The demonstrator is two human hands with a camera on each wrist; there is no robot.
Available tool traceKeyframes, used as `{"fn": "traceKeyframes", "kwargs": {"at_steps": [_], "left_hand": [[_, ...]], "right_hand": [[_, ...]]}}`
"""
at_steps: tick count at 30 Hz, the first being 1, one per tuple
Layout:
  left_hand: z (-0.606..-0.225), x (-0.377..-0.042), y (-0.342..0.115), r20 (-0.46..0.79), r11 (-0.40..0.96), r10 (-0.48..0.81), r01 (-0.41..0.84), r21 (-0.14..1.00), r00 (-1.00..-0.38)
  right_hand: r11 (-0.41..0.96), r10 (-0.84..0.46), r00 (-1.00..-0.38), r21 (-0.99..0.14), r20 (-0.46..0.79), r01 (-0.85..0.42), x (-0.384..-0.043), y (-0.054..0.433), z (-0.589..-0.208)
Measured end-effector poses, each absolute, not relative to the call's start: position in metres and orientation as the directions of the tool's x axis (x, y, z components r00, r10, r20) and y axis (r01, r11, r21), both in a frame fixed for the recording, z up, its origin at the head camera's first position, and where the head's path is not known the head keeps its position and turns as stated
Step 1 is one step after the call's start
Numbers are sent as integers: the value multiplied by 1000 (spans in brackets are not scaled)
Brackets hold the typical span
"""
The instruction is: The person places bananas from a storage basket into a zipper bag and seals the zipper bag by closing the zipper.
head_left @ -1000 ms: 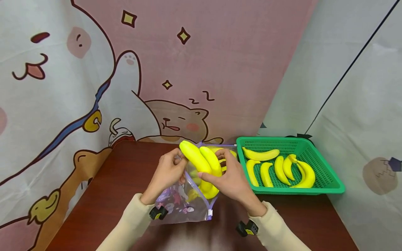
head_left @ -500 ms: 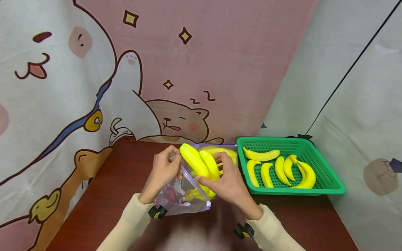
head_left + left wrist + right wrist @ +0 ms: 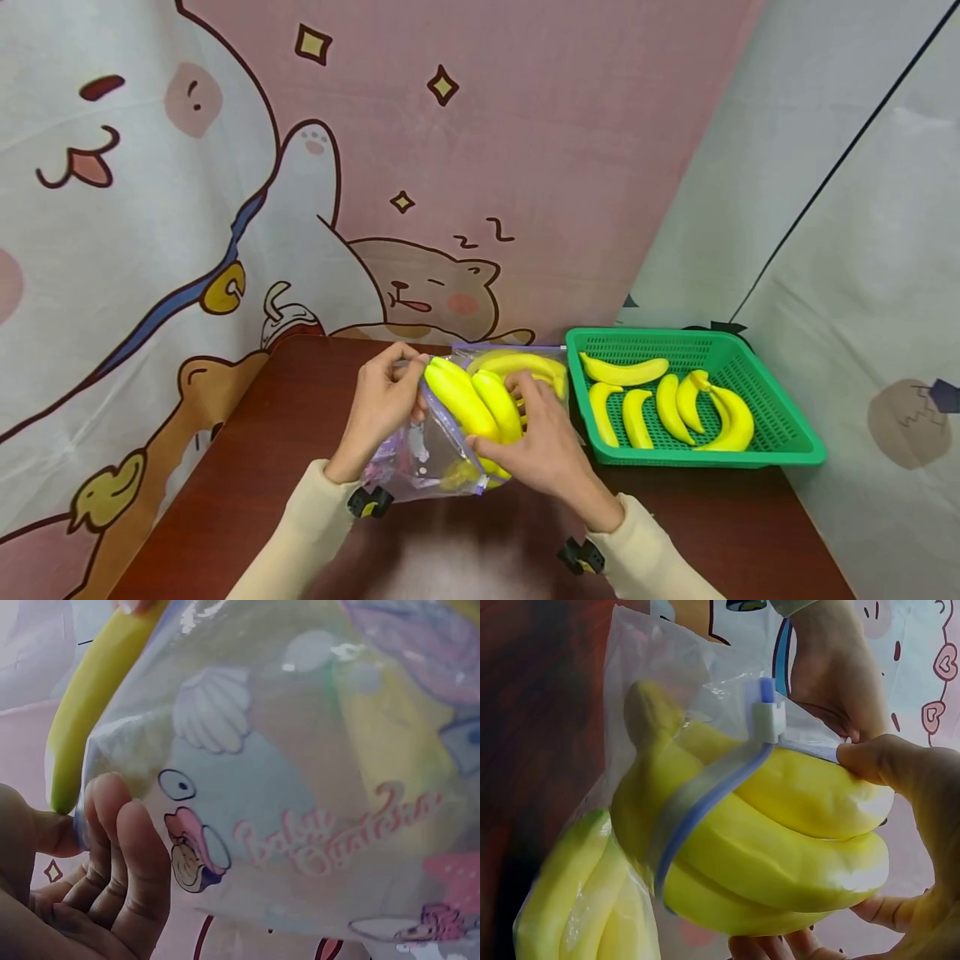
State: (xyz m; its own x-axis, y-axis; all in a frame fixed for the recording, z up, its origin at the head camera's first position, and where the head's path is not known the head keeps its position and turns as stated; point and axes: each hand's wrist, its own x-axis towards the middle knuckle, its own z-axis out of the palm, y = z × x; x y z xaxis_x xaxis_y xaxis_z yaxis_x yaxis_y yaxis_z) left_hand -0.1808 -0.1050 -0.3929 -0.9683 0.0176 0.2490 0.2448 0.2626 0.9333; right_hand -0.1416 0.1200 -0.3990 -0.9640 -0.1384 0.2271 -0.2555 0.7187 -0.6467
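In the head view my right hand [image 3: 543, 442] grips a bunch of yellow bananas [image 3: 459, 398], thumb on one side and fingers on the other. The bunch is partly inside a clear printed zip bag [image 3: 401, 479]. The right wrist view shows its stem end within the bag, while the banana tips [image 3: 862, 877] stick out past the blue-purple zip strip [image 3: 694, 817]. A white slider [image 3: 769, 722] sits at one end of that strip. My left hand [image 3: 382, 404] pinches the bag's mouth edge, close to a banana tip. Cartoon prints cover the bag's side [image 3: 285, 772] in the left wrist view.
A green basket [image 3: 705, 457] holding several loose bananas [image 3: 624, 371] stands on the right of the brown table [image 3: 300, 400]. Behind my right hand lies another zip bag [image 3: 558, 383] with bananas inside. A cartoon-printed cloth [image 3: 555, 167] hangs behind the table.
The bunch has gone lower and deeper into the bag with my right hand. My left hand has shifted slightly left, drawing the bag's edge up around the bananas.
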Motion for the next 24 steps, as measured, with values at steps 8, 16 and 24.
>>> {"fn": "traceKeyframes", "kwargs": {"at_steps": [8, 16, 24], "left_hand": [[-390, -176, -110, 255, 383, 147, 292, 876, -956], [-388, -173, -106, 226, 379, 155, 269, 885, -962], [-391, -176, -105, 241, 319, 79, 254, 913, -967]], "right_hand": [[707, -105, -967, -666, 231, -235, -142, 120, -398], [626, -110, -967, -740, 230, -247, -142, 116, -405], [448, -210, -962, -857, 175, -254, -146, 118, -415]]}}
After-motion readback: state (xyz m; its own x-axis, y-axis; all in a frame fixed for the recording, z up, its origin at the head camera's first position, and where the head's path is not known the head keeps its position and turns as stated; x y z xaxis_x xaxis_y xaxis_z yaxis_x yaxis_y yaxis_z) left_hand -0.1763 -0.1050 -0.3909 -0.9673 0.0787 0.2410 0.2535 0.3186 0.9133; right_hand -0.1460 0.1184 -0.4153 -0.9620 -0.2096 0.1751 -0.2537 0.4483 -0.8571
